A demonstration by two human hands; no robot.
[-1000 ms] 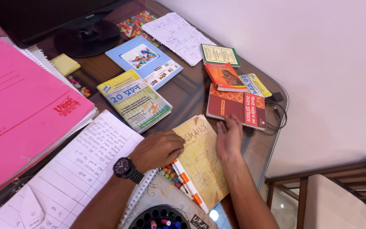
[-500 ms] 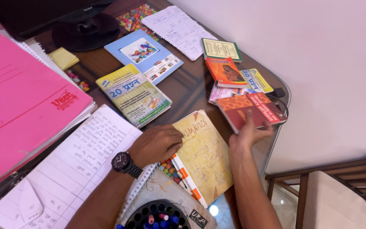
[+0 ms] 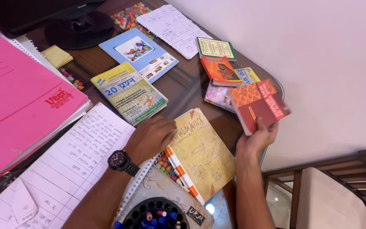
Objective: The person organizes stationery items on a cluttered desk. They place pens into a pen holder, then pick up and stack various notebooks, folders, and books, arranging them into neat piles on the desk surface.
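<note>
From the head camera, the right hand grips the lower edge of a red book, fingers curled around it, and holds it lifted off the surface near the far right corner. The book is tilted and a little blurred, so its cover detail is hard to read — it seems to carry an orange patterned panel at its upper left. Just beneath and behind it lie a pale pink booklet, a small orange book and a green-bordered booklet.

The left hand, with a black wristwatch on its wrist, rests palm down with fingers bent on the left edge of a yellow mathematics book, pressing it flat — it holds nothing.

That yellow book lies partly over a spiral notebook; a round black pen holder sits at the bottom edge. To the left are a handwritten sheet and a pink folder. Farther back sit a yellow-green question book, a blue book and a monitor stand.
</note>
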